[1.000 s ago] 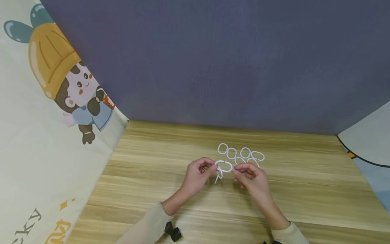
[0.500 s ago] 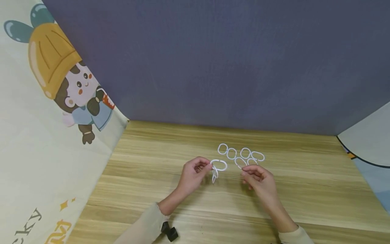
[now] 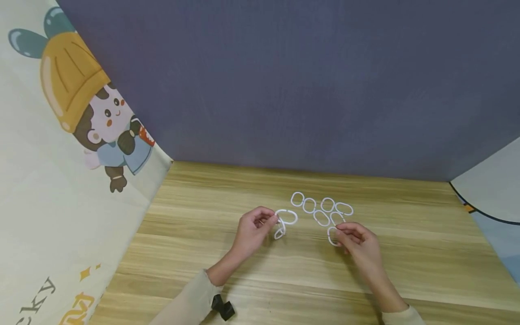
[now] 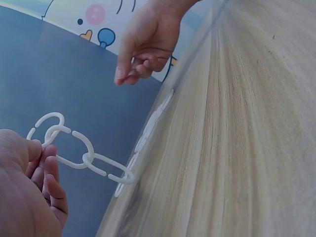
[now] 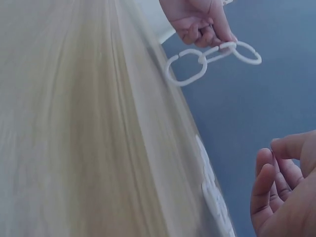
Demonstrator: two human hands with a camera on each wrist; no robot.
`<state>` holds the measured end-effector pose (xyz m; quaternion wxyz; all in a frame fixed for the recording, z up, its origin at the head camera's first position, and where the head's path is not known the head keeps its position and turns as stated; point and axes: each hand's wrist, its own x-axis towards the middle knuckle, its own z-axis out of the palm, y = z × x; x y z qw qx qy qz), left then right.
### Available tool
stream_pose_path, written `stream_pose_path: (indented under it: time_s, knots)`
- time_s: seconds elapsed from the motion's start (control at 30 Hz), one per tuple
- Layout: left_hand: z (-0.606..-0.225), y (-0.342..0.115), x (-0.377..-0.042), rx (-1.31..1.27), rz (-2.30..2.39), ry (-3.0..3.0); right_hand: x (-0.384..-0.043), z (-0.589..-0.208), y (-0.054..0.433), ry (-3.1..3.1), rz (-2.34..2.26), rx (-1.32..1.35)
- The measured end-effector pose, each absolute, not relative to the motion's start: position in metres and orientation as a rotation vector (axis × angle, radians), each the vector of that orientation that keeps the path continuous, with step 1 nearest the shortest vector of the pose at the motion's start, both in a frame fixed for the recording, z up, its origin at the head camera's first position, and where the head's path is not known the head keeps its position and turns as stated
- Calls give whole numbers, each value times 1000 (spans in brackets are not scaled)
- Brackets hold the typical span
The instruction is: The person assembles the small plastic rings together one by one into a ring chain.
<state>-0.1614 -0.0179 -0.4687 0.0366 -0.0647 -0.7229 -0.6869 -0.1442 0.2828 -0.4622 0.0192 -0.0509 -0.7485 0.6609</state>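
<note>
My left hand (image 3: 253,230) pinches a short chain of white plastic links (image 3: 291,222) between thumb and fingertips, above the wooden table. In the left wrist view, three oval chain links (image 4: 87,140) hang joined from the fingertips, each with a small gap in its loop. My right hand (image 3: 359,246) is held apart from the chain, its fingers loosely bent. Nothing shows between its thumb and fingers in the right wrist view. From the head, its fingertips overlap a loose link (image 3: 330,239) that appears to lie on the table below.
Several more loose white links (image 3: 309,205) lie in a cluster on the wooden table (image 3: 227,189), beyond the hands. A dark blue panel (image 3: 308,90) rises along the table's back edge. A printed cloth (image 3: 53,180) borders the left side.
The left hand has moved left with the chain. The right hand has drawn away from the chain to the right and toward the person, uncovering a loose link on the table.
</note>
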Motion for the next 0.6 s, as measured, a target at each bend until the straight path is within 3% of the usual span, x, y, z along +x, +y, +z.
stream_pose_path:
  time_s: [0.6]
  knots:
    - [-471,-23,-162,-203,-2126,-2198,-151,-485,303,-2491,1769,-224]
